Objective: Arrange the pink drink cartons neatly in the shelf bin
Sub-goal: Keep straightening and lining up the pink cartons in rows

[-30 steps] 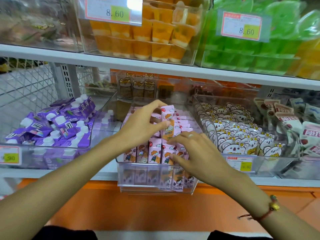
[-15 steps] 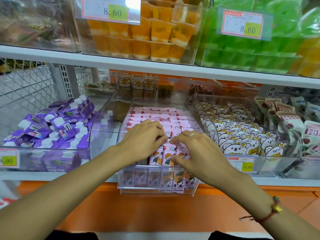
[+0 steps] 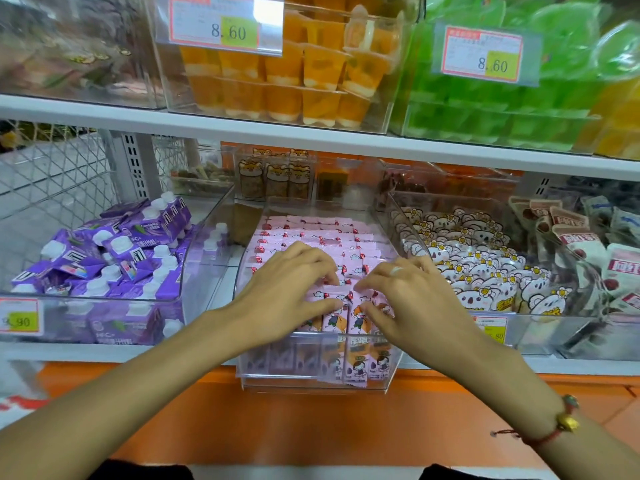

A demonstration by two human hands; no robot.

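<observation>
Pink cartons [image 3: 311, 233] partly hidden under left hand [image 3: 287, 285] and right hand [image 3: 412, 299], fingers pinching front ones.

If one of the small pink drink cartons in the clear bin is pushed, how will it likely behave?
The small pink drink cartons look boxy and stiff, so one probably slides without crumpling. Tall and narrow, a loose one might tip; tightly packed neighbours in the clear plastic bin likely steady it.

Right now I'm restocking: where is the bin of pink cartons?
The clear bin sits mid-frame in the head view on the lower shelf, between the purple cartons on the left and the koala packs on the right.
</observation>
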